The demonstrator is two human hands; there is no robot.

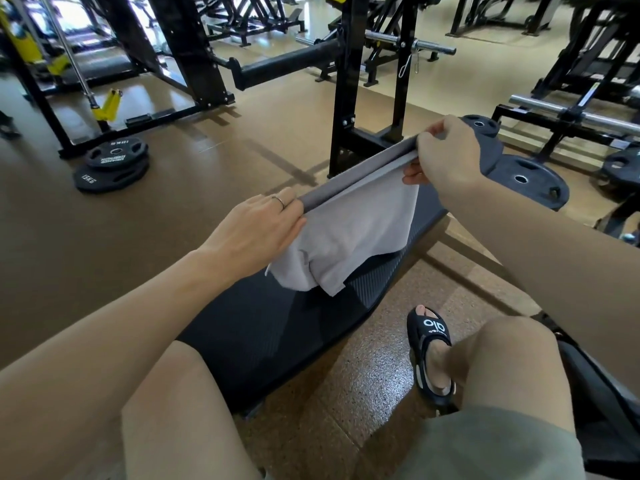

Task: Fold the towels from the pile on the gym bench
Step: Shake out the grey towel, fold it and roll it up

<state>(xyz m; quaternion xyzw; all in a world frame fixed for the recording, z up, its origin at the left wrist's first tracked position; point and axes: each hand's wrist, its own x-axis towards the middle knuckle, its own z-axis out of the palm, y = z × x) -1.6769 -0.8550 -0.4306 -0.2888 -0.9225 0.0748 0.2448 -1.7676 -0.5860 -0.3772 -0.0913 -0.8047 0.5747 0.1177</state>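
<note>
**Grey towel held up over the bench**

Head cam: both hands have the grey towel stretched by its top edge, hanging just above the black bench. Left hand pinches the near corner, right hand has fingers curled round the far corner. Weight plates sit on the floor off left, black sandal beside the bench.
</note>
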